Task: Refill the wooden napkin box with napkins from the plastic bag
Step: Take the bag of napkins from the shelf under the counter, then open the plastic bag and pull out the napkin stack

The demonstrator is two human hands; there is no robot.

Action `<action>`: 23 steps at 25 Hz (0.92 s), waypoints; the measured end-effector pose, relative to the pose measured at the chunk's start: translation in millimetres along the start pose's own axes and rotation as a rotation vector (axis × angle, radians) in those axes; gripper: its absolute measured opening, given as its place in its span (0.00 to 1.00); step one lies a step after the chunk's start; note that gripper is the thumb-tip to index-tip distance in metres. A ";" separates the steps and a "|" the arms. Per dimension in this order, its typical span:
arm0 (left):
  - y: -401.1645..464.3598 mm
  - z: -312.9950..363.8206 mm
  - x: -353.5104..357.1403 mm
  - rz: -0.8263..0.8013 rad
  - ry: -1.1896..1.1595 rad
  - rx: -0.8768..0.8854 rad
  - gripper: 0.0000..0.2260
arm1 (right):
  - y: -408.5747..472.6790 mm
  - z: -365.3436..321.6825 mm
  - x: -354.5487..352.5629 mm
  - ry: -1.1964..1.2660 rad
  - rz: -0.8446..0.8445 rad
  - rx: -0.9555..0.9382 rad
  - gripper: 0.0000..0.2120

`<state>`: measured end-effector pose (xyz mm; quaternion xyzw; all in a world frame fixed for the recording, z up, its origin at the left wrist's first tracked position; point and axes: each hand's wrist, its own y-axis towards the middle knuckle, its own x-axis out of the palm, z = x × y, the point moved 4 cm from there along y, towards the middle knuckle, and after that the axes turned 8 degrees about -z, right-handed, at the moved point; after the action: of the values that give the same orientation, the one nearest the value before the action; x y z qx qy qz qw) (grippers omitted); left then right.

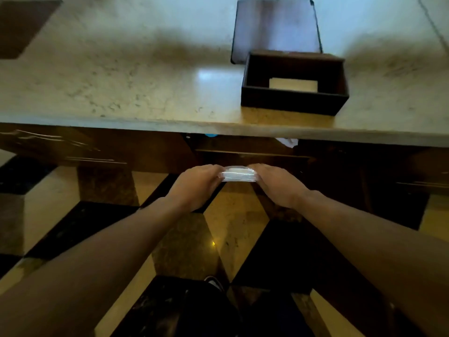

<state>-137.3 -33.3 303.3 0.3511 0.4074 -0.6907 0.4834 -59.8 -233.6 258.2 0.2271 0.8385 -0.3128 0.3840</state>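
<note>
Below the counter edge, from the head view: left hand (196, 184) and right hand (275, 184) clamped on either end of a plastic bag (239, 174) of white napkins. Up on the counter (121, 81), wooden napkin box (294, 103) open, seemingly almost empty, lid (275, 27) behind. Probably early: nothing transferred yet. Fingertips hidden; bag's opening unclear.

Beige speckled stone counter (121, 76): polished, glossy. Dark rectangular wooden box (294, 100): matt. Flat dark lid (277, 27): smooth, dull sheen. Clear plastic-wrapped white napkin pack (239, 175): shiny film. Black-and-yellow patterned floor (230, 215): glossy.
</note>
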 end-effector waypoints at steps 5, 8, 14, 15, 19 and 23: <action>-35.0 41.2 -74.8 0.048 -0.072 0.025 0.19 | -55.6 -44.7 -68.1 0.115 0.109 -0.065 0.15; -45.4 64.8 -112.7 0.154 -0.125 0.040 0.13 | -77.6 -50.8 -95.2 0.172 0.103 -0.030 0.17; -50.5 94.7 -161.2 0.279 -0.285 -0.075 0.07 | -98.4 -58.4 -128.2 0.308 0.116 -0.058 0.17; -50.7 100.2 -168.0 0.301 -0.296 -0.087 0.07 | -101.1 -58.8 -132.9 0.331 0.124 -0.071 0.18; -45.5 114.6 -192.4 0.344 -0.255 -0.128 0.08 | -105.4 -60.6 -144.9 0.436 0.086 -0.081 0.21; -37.4 117.9 -212.3 0.324 -0.256 -0.111 0.08 | -91.2 -65.8 -154.7 0.490 0.107 -0.085 0.13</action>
<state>-123.0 -51.1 547.9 0.2944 0.3182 -0.6196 0.6544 -56.3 -273.3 445.2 0.3241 0.9057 -0.1919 0.1944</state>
